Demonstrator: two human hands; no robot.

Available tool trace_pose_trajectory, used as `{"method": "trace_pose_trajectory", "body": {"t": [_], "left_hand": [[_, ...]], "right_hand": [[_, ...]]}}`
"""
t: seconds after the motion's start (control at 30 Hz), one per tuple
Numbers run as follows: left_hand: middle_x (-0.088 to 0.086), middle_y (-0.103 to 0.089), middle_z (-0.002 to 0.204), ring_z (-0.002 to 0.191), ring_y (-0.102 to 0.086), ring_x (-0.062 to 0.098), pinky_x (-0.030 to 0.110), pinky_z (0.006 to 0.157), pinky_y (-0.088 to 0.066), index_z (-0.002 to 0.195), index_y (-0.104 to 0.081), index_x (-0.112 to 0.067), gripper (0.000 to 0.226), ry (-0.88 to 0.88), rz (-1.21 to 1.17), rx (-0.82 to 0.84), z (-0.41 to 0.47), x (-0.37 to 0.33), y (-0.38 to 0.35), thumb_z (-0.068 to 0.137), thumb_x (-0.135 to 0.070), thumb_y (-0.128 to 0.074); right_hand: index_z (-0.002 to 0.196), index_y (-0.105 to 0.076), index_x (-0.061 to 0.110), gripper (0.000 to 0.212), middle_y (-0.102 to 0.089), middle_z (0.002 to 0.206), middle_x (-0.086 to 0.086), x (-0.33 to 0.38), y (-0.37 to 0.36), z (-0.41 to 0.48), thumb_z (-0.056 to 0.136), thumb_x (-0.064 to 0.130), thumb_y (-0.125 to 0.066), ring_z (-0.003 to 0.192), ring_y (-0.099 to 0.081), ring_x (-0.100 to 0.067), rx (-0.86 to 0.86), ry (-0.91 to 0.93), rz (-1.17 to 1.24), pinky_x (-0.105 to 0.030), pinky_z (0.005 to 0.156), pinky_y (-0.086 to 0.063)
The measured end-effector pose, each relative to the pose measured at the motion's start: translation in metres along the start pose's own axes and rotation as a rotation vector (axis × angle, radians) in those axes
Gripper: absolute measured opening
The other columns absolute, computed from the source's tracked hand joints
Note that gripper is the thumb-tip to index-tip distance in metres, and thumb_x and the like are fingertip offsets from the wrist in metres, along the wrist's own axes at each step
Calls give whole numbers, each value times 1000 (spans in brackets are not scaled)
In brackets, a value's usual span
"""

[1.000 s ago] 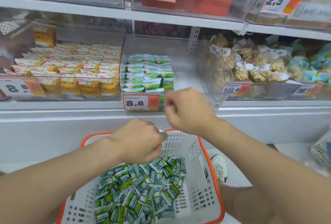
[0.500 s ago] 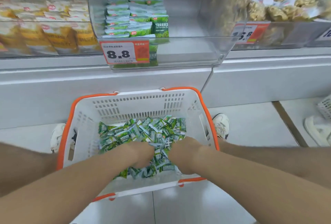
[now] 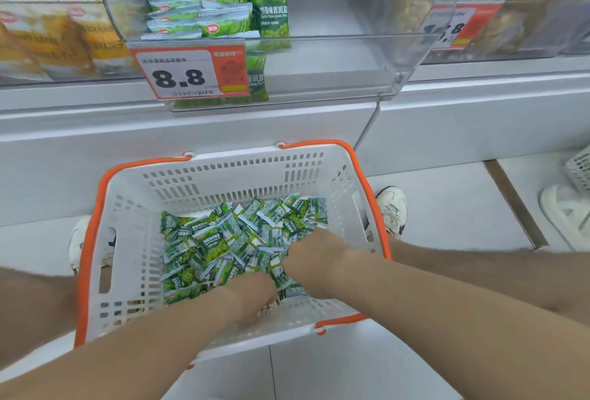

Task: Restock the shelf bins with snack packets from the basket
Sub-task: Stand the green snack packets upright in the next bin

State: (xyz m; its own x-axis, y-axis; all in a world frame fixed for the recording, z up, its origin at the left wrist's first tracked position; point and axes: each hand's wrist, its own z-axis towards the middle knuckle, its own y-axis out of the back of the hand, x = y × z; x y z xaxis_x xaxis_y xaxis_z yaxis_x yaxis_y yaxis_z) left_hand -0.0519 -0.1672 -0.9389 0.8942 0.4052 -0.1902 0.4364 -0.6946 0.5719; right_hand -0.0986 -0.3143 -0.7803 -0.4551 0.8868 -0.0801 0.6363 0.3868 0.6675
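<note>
Orange-rimmed basket (image 3: 98, 208) sits on the floor, with green snack packets (image 3: 217, 240) heaped inside. Left hand (image 3: 252, 297) is down in the pile and right hand (image 3: 314, 251) is just beside it. Both have their fingers buried among the packets, so whether they're grasping or only digging, I cannot tell. This looks like the gathering step. Next it calls for closing on a bunch and lifting it to the far clear bin (image 3: 367, 61). Its stacked rows (image 3: 207, 6) fill the left side and the right half is bare.

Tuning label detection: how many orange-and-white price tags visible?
2. One orange-and-white price tag fronts the clear plastic bin of green snack packets; a blurred second tag fronts the right-hand clear bin. Others may be hidden.
</note>
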Motion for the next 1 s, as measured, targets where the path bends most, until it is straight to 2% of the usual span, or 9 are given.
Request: {"method": "trace_pose_trajectory", "body": {"t": [0.17, 0.3, 0.37, 0.47, 0.57, 0.63, 0.77, 0.87, 1.0], "left_hand": [[0, -55, 69, 64, -46, 21, 35, 67, -46, 70, -61, -17, 24, 81, -174, -243, -14, 3, 32, 84, 1, -54], [-9, -54, 55, 51, -47, 3, 20, 60, -39, 58, -55, -25, 40, 100, -612, -474, -43, 13, 83, 93, -6, -64], [-12, -63, 56, 54, -56, 1, 20, 60, -45, 61, -69, -26, 36, 77, -802, -551, -65, 17, 113, 92, -9, -69], [-2, -69, 68, 66, -64, 14, 33, 69, -57, 84, -81, -14, 20, 30, -1210, -612, -97, 23, 144, 95, -5, -67], [9, -60, 73, 71, -58, 22, 41, 79, -63, 102, -77, -2, 13, -20, -1458, -609, -130, 23, 167, 98, -11, -68], [5, -53, 67, 60, -54, 18, 44, 79, -65, 109, -74, 4, 21, -35, -1573, -641, -150, 21, 180, 101, -13, -66], [9, -62, 65, 54, -58, 22, 47, 69, -63, 95, -69, -5, 32, 35, -1628, -822, -187, 17, 201, 106, -28, -49], [14, -61, 67, 49, -55, 28, 42, 58, -58, 74, -69, -13, 48, -101, -1480, -1010, -210, 18, 206, 108, -40, -49], [14, -62, 53, 49, -63, 30, 29, 54, -48, 72, -63, -8, 51, -189, -1016, -1252, -224, 19, 208, 110, -38, -49]], "right_hand": [[83, -52, 16, 18, -50, 82, -2, -1, 9, -4, 101, 16, -54, 64, -52, -19, 0, -36, 28, -36, 67, -55], [78, -44, 13, 24, -42, 75, -1, -15, 29, -16, 99, 7, -54, 59, -44, -16, -45, -88, 46, -33, 60, -49], [105, -55, 9, 10, -42, 75, -1, -24, 40, -22, 96, 3, -57, 58, -44, -17, -114, -143, 58, -33, 54, -44], [157, -21, 16, 83, -49, 98, -7, -42, 49, -34, 90, 14, -71, 72, -57, -28, -270, -183, 90, -39, 59, -46], [138, -29, 17, 82, -44, 128, -14, -55, 63, -48, 81, 35, -85, 97, -62, -37, -484, -224, 179, -41, 69, -48], [124, -41, 17, 64, -52, 114, -7, -61, 76, -57, 82, 41, -84, 94, -62, -32, -651, -182, 405, -41, 72, -51], [99, -63, 20, 28, -64, 73, 3, -64, 110, -79, 88, 41, -78, 68, -58, -15, -804, -183, 795, -33, 64, -48], [81, -65, 18, 16, -55, 59, 5, -67, 124, -93, 93, 28, -69, 53, -49, -11, -857, -171, 1057, -28, 54, -38], [104, -68, 17, 17, -46, 65, -2, -65, 131, -103, 94, 31, -70, 58, -45, -17, -885, -105, 1332, -32, 54, -35]]}}
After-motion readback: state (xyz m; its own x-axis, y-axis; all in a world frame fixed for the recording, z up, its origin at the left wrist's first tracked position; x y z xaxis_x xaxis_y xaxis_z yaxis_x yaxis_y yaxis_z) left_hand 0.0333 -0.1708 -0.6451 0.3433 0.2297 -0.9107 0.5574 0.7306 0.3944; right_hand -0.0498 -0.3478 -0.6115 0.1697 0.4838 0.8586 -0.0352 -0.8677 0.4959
